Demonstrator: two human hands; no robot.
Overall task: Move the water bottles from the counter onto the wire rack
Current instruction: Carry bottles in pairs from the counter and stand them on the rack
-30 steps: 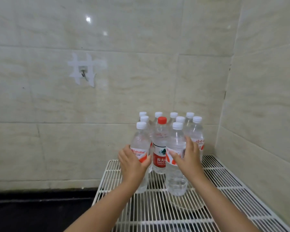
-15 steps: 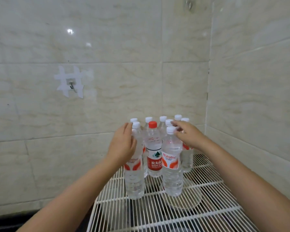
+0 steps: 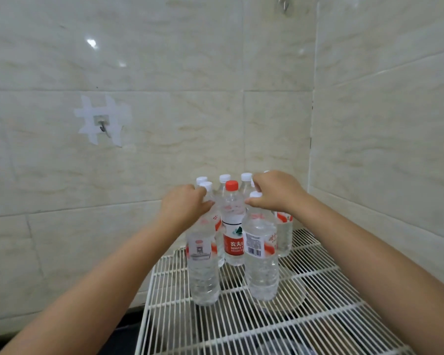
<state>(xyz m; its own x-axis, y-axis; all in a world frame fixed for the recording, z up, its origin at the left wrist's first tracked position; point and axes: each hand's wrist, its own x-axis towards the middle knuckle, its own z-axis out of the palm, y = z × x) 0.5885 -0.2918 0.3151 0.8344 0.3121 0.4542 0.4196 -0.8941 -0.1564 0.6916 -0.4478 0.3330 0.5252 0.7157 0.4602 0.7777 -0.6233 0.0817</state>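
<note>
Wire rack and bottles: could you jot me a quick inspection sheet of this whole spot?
Surface: white wire rack in a tiled corner.
Job's things: cluster of water bottles standing upright on the rack; one red-capped bottle in the middle, the rest white-capped.
Clutter: a round pale object under the rack, unclear.
Hands: left hand grips the neck of the front left bottle; right hand pinches around the cap of the front right bottle.
Cables: nothing seen.
Surroundings: taped wall hook on the tiles.
</note>
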